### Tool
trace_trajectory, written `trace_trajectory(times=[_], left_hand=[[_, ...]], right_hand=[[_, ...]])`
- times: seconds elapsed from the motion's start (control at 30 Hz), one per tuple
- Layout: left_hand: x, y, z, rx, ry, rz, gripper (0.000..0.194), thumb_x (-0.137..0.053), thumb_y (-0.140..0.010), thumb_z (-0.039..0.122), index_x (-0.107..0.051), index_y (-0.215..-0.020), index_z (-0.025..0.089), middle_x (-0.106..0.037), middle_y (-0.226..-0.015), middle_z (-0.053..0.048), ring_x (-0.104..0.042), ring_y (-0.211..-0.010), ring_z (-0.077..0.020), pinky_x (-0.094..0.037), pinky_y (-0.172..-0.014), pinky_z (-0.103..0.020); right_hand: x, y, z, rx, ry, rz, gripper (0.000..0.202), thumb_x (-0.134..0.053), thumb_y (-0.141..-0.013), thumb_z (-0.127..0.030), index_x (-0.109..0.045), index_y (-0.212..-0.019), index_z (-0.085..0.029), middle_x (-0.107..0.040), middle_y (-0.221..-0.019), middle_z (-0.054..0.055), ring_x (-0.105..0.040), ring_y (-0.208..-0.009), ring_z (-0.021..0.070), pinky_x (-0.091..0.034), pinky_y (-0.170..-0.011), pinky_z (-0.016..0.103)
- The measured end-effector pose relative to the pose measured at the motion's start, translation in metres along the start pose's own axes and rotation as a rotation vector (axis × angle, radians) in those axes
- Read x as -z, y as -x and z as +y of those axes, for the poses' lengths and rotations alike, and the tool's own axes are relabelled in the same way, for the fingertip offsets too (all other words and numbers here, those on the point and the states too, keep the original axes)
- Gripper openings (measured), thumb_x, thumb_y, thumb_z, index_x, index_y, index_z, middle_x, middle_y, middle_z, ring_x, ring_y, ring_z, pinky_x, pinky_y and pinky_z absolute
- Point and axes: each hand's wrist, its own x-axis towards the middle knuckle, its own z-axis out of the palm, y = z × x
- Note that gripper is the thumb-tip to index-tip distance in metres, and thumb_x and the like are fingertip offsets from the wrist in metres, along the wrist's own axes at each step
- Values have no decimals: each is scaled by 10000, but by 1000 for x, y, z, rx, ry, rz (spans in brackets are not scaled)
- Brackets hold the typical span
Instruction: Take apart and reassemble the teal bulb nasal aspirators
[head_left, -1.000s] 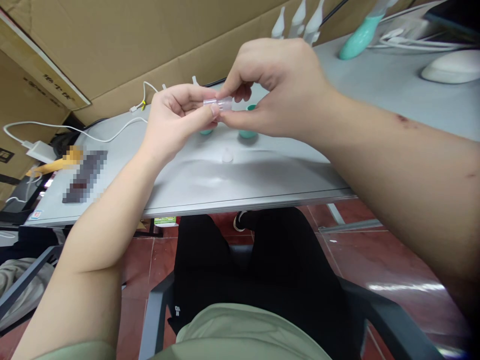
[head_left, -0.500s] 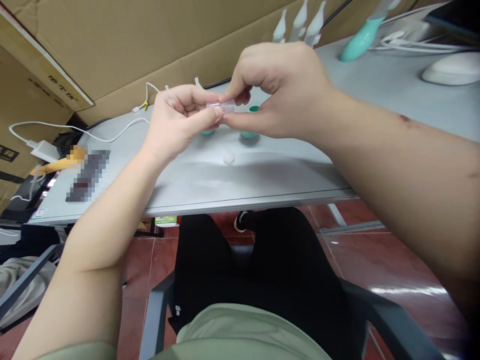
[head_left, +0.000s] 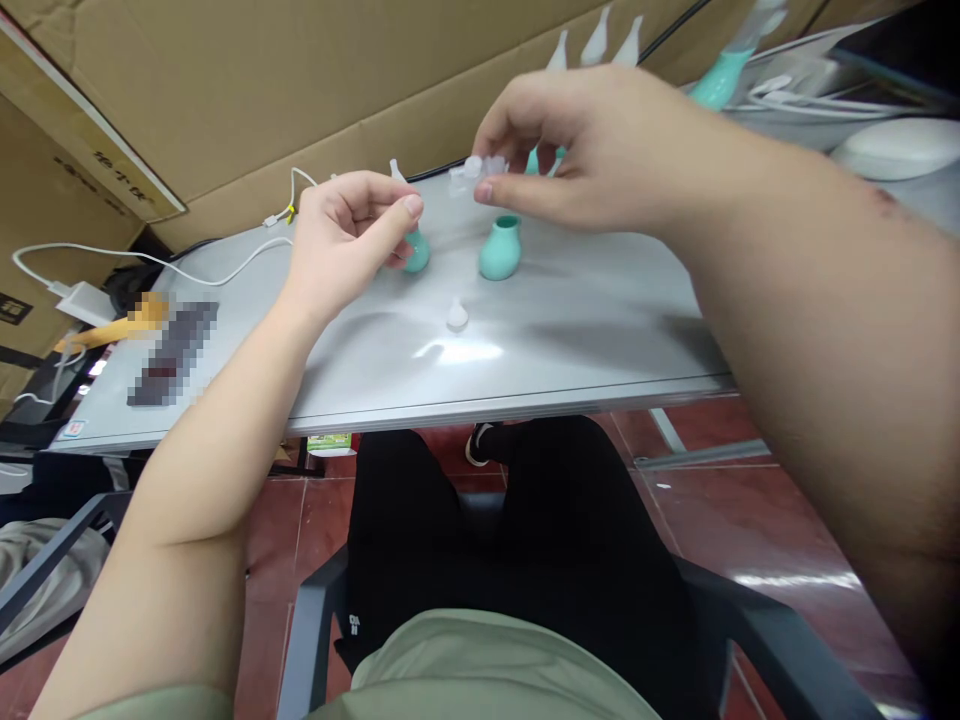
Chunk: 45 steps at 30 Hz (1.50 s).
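My right hand (head_left: 551,165) pinches a clear plastic tube-like piece (head_left: 469,175) between thumb and fingers above the table. My left hand (head_left: 356,225) is apart from it, fingers curled and thumb tip against the index finger, with nothing visible in them. Below the clear piece stands an open-topped teal bulb (head_left: 500,250), upright. A second teal bulb (head_left: 416,252) with a white pointed tip (head_left: 397,170) stands partly hidden behind my left hand. Closer to the table's front edge sits a small whitish nozzle cap (head_left: 457,317). Another teal part shows behind my right fingers.
Several white pointed nozzles (head_left: 595,40) stand at the back beside the cardboard wall (head_left: 300,80). A teal bulb with a clear top (head_left: 720,80) and a white mouse-shaped object (head_left: 900,148) lie at the right. A pixelated dark item (head_left: 172,355) and a white cable (head_left: 150,255) are at the left.
My hands have moved apart. The clear piece left my left fingers and went slightly up and right in my right hand, uncovering the open teal bulb.
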Motion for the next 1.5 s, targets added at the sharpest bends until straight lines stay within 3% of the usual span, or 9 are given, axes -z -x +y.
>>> trace_trajectory(times=[0.2, 0.37, 0.57, 0.67, 0.83, 1.03, 1.23, 1.4, 1.5], left_hand=[[0, 1, 6, 16, -12, -86, 351, -825, -957, 559, -750, -954, 215, -740, -791, -30, -701, -615, -167, -626, -582, -305], [-2, 3, 11, 66, 24, -140, 496, -881, -893, 704, -769, -928, 222, -769, -806, -41, -655, -575, -136, -581, -515, -256], [1, 1, 0, 56, 48, -190, 718, -879, -794, 880, -790, -1014, 202, -773, -870, -61, -660, -541, -124, -569, -485, -260], [3, 1, -1, 104, 38, -219, 681, -938, -800, 795, -801, -1096, 197, -800, -943, -86, -712, -589, -151, -614, -519, -279], [-3, 7, 12, 144, 119, -282, 519, -967, -883, 563, -789, -1220, 211, -822, -1141, -97, -805, -757, -182, -698, -642, -284], [-11, 7, 21, 174, 189, -318, 283, -920, -955, 421, -778, -1062, 201, -782, -971, -38, -811, -788, -176, -723, -699, -274], [-5, 4, 11, 159, 145, -268, 367, -931, -950, 451, -774, -1174, 205, -796, -998, -50, -814, -786, -183, -742, -749, -315], [-3, 3, 8, 114, 132, -253, 515, -936, -914, 579, -763, -1231, 212, -805, -1081, -85, -800, -775, -181, -729, -716, -309], [-2, 2, 8, 83, 147, -251, 555, -939, -887, 625, -772, -1225, 218, -804, -1104, -87, -791, -764, -174, -728, -712, -308]], right_hand=[[-7, -1, 6, -81, 91, -193, 228, -925, -901, -153, -775, -1051, -237, -755, -892, -17, -610, -733, 146, -411, -647, 307], [-8, -3, 5, -105, 142, -240, 240, -931, -880, -132, -797, -1046, -242, -716, -781, -42, -607, -696, 142, -414, -643, 293], [-7, 0, 0, 22, -47, -65, 166, -840, -909, -208, -734, -1029, -249, -697, -850, -34, -610, -754, 124, -449, -701, 286], [-11, 0, -2, 63, -210, 58, 157, -803, -897, -288, -692, -1003, -252, -662, -886, -7, -575, -756, 134, -450, -696, 316], [-28, -3, -10, 63, -434, 183, 245, -835, -831, -261, -628, -959, -241, -619, -902, 17, -567, -779, 159, -435, -680, 336], [-35, -1, -20, 84, -486, 133, 253, -798, -939, -261, -550, -986, -246, -580, -933, 1, -519, -788, 157, -444, -711, 320], [-24, -5, -17, 47, -483, 331, 397, -824, -853, -401, -458, -903, -255, -644, -998, 42, -555, -814, 197, -479, -742, 357], [-19, -7, -18, -22, -516, 270, 291, -742, -928, -455, -560, -1050, -264, -726, -1187, 61, -699, -1004, 217, -533, -722, 337], [-21, -7, -17, 15, -542, 220, 233, -725, -957, -402, -565, -1016, -244, -718, -1167, 68, -720, -1019, 203, -539, -762, 329]])
